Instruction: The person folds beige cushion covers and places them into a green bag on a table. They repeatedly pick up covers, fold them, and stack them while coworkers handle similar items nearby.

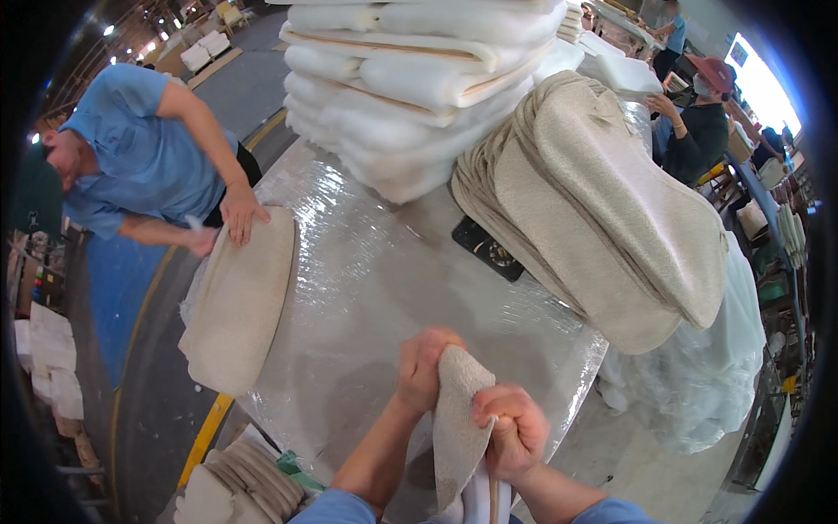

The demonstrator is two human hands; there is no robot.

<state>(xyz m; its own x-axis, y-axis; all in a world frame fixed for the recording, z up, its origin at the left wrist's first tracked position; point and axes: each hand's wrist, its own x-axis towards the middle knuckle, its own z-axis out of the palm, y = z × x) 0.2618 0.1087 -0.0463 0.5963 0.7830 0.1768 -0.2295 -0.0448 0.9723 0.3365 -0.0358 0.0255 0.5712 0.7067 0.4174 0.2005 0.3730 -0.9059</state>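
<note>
My left hand (425,368) is closed on the upper end of a beige fabric cushion cover (458,410). My right hand (515,430) grips the cover's open edge, its fingers curled round the cloth. Below my hands a white padded cushion insert (478,499) shows partly inside the cover, close to my body. To the far right lies a thick stack of beige cushion covers (602,192), and a black phone (487,248) rests beside it. On the left a beige cushion (249,306) lies at the table's edge under a co-worker's hands.
A plastic-wrapped table (375,279) fills the middle. At its far side stands a tall pile of white padding (410,96). Clear plastic wrapping (690,384) hangs at the right. Folded beige pieces (240,485) sit at the lower left. A co-worker in blue (157,148) leans in from the left.
</note>
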